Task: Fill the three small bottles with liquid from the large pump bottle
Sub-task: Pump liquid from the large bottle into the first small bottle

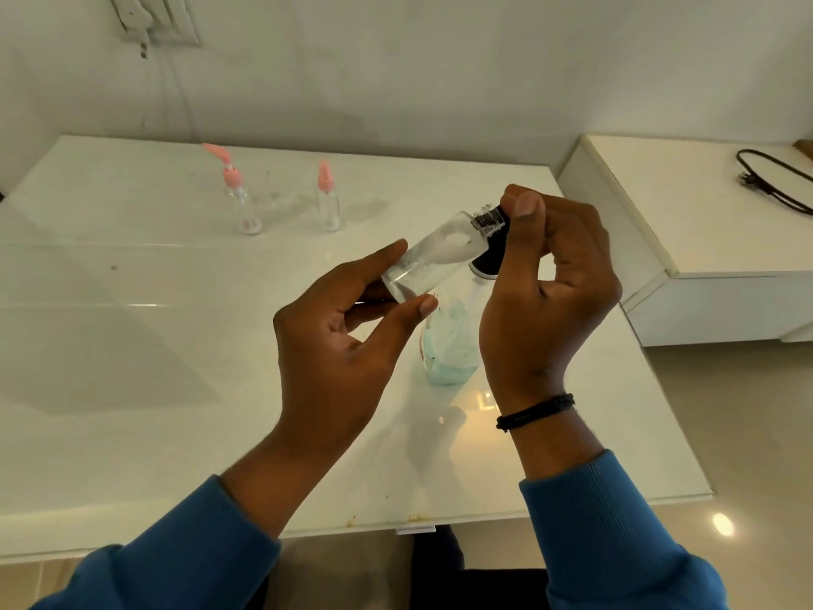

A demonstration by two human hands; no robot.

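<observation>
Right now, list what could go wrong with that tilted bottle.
1. The left hand holds the small bottle tilted by fingertips at its base only; it could slip.
2. The right hand pinches its neck directly above the pump bottle; a jolt might topple that.
3. With the neck tilted, any liquid could spill onto the table.

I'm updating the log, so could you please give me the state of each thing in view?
Left hand: holds the clear bottle's base.
Right hand: pinches the clear bottle's neck.
Clear bottle: tilted, held off the table.
Pump bottle: upright, blue liquid low inside.
Left pink bottle: upright, capped, looks empty.
Right pink bottle: upright, capped, looks empty.
Cable: lying loose.
</observation>
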